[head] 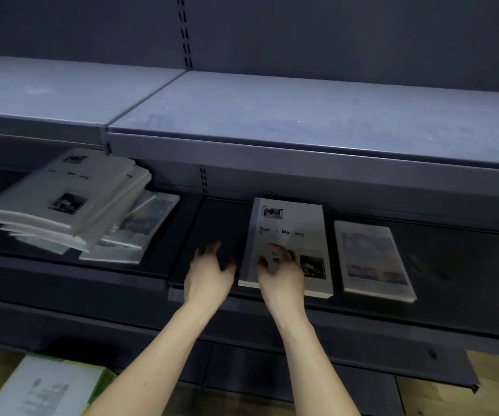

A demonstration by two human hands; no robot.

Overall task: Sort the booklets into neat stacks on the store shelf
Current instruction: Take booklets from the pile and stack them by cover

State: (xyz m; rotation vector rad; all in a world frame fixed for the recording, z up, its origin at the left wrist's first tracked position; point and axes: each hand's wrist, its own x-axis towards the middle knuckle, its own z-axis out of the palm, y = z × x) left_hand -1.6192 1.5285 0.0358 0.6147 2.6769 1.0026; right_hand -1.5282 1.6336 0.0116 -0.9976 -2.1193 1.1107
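A grey booklet with black lettering (290,232) lies flat on the dark lower shelf (467,265), on a thin neat stack. My right hand (281,268) rests on its lower half with the fingers loosely bent. Just left of that stack my left hand (209,271) hovers over the bare shelf, fingers spread and holding nothing. A second neat stack with a pale picture cover (372,259) lies to the right. At the left, a messy pile of grey and picture booklets (71,202) leans at mixed angles.
The upper shelf (302,115) juts out above the booklets and limits headroom. A slotted upright (203,178) stands at the back between shelf bays. A green-edged box (47,385) sits on the wooden floor at the lower left.
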